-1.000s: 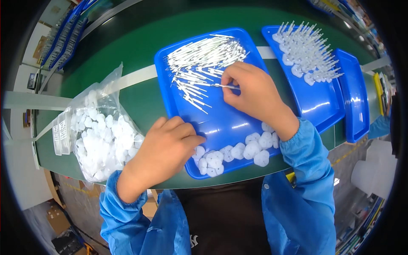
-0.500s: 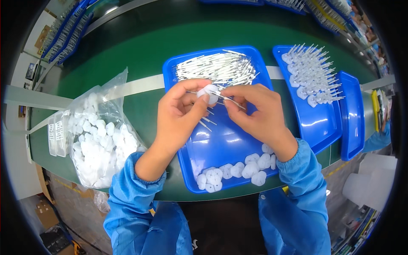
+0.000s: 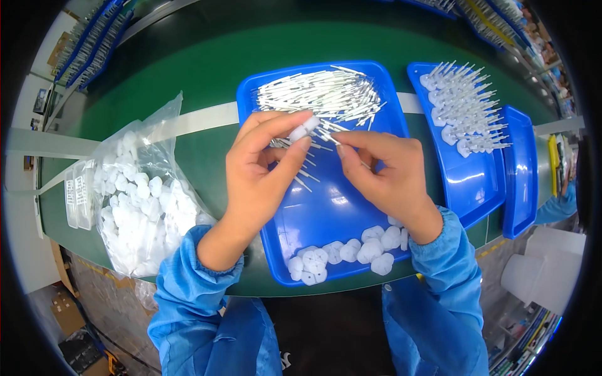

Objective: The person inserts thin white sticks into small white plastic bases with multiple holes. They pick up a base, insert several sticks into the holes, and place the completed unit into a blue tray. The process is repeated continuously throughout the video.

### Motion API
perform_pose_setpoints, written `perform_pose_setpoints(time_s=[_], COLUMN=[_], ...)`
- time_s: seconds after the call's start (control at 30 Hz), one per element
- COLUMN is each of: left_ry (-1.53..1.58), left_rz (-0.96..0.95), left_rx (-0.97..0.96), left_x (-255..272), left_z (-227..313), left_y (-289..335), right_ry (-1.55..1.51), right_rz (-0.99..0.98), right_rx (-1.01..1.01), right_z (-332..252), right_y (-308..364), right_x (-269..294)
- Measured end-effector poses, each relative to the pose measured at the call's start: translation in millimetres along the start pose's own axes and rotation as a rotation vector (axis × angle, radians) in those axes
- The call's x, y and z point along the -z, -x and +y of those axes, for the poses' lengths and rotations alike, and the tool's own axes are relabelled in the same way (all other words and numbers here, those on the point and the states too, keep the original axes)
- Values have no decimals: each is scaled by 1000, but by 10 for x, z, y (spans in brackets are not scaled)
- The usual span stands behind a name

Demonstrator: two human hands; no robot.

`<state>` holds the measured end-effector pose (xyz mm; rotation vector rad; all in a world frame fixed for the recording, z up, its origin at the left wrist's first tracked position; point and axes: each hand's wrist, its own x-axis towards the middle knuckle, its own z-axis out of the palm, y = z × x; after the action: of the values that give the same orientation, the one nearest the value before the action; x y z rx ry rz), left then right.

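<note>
Over the middle blue tray, your left hand pinches a white cap tilted right, where your right hand pinches a thin pin to meet it.

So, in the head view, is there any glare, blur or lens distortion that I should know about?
Head view: strong fisheye bending, so the green table edge curves and the corners go black; bright glare patches on the right blue tray; the left hand and right hand over the middle blue tray look sharp; things at the rim are squeezed and hard to read.
</note>
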<state>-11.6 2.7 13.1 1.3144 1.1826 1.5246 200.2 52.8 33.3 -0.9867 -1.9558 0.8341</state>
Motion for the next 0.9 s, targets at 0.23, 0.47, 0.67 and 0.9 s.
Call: perform_pose_setpoints(time_s=[0.23, 0.47, 0.67, 0.9], left_ry=[-24, -42, -175, -437], left_rz=[10, 34, 16, -27], left_rx=[6, 62, -58, -144], left_x=[-37, -61, -73, -54], left_z=[-9, -3, -40, 23], left_y=[21, 62, 72, 95], right_ry=[77, 453, -68, 300], right_rz=[4, 95, -114, 13], right_rx=[58, 404, -202, 171], right_z=[29, -42, -46, 31], right_y=[-31, -42, 6, -12], right_x=[-21, 1, -2, -7])
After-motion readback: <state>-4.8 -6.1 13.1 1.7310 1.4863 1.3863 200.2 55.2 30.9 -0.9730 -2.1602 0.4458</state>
